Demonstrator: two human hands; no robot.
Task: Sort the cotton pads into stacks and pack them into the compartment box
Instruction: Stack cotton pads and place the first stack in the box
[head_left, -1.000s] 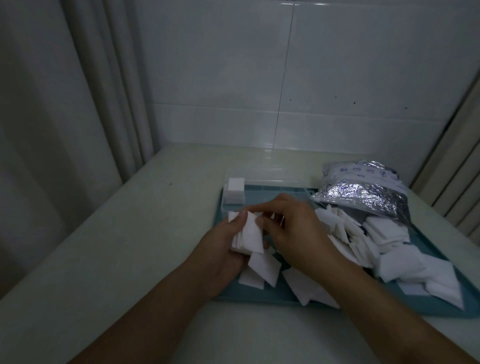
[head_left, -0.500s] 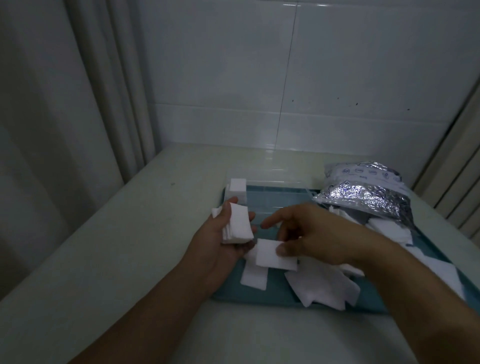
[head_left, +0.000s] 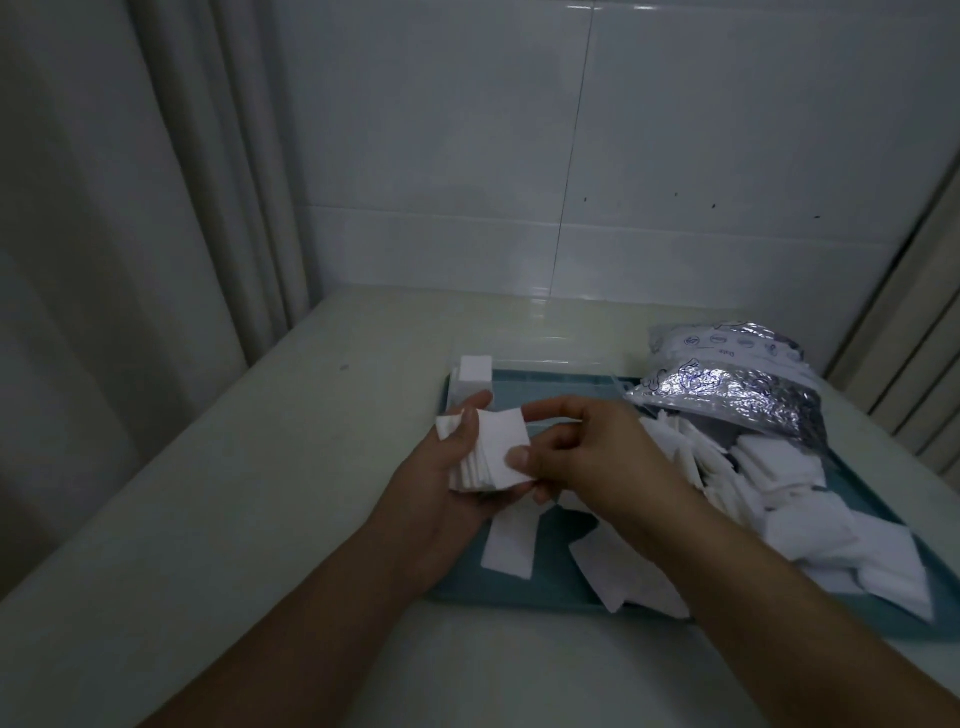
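Note:
My left hand (head_left: 441, 483) holds a small stack of white square cotton pads (head_left: 493, 452) above the left part of a teal tray (head_left: 535, 590). My right hand (head_left: 587, 457) pinches the right edge of the top pad of that stack with thumb and fingers. Loose pads (head_left: 810, 519) lie heaped on the tray's right side, and a few (head_left: 511, 543) lie flat below my hands. A clear compartment box (head_left: 550, 371) stands at the tray's back, with a pad stack (head_left: 474, 375) in its left compartment.
A silver foil bag (head_left: 727, 384) lies at the tray's back right, partly over the heap of pads. The tray sits on a pale counter (head_left: 260, 493) against a tiled wall. A curtain hangs at the left.
My right hand picked a single pad from the tray and brought it up onto the stack in my left hand. The left hand stayed in about the same place.

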